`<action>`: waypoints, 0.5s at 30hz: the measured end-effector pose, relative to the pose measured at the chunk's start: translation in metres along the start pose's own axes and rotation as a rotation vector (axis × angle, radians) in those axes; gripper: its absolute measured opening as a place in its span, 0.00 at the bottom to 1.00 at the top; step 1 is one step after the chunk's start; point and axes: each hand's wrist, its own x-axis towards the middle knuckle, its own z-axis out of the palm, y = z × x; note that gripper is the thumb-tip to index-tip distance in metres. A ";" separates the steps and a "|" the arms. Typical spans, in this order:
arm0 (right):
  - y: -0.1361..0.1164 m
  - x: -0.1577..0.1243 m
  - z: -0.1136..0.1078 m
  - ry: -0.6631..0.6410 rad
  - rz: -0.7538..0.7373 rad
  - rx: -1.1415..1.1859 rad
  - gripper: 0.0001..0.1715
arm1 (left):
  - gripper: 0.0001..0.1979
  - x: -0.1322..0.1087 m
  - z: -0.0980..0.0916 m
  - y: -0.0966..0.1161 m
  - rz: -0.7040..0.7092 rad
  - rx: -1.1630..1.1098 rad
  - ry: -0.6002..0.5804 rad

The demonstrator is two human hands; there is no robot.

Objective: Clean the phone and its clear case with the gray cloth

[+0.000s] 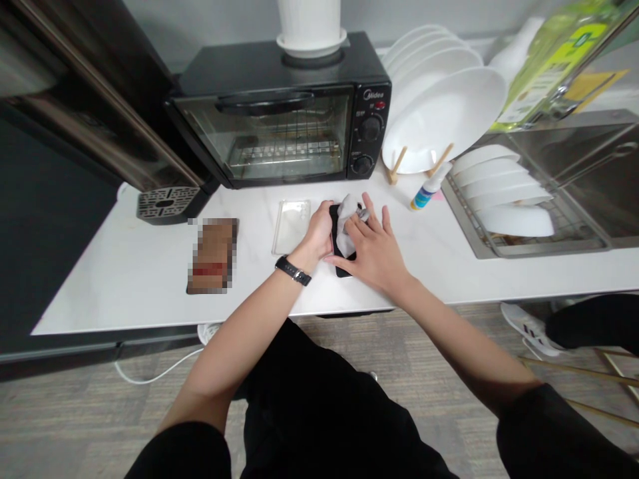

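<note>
Two hands meet on a white table: left hand (319, 229) grips a slim, rigid, likely slippery black phone (342, 256) by its edge while right hand (372, 249), fingers spread, presses a soft cloth (345, 219) onto it.

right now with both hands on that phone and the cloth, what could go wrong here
1. The right hand presses a white cloth onto the dark phone, steadied only at its edge by the left hand; it might slide on the smooth counter.
2. The small spray bottle lies just beyond the right hand, so a wide wipe could knock it.
3. The clear case lies beside the left hand and could get nudged.
</note>
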 end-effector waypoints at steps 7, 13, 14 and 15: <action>-0.019 -0.035 -0.004 -0.117 -0.134 -0.002 0.50 | 0.25 -0.007 0.000 0.003 -0.108 -0.045 -0.123; -0.020 -0.083 -0.014 -0.157 -0.135 -0.065 0.52 | 0.27 -0.010 0.002 0.005 -0.089 0.023 -0.150; -0.019 -0.083 -0.015 -0.145 -0.118 -0.072 0.50 | 0.27 -0.009 0.002 0.004 -0.088 0.027 -0.162; -0.018 -0.080 -0.016 -0.128 -0.098 -0.078 0.49 | 0.27 -0.009 0.002 0.004 -0.087 0.023 -0.168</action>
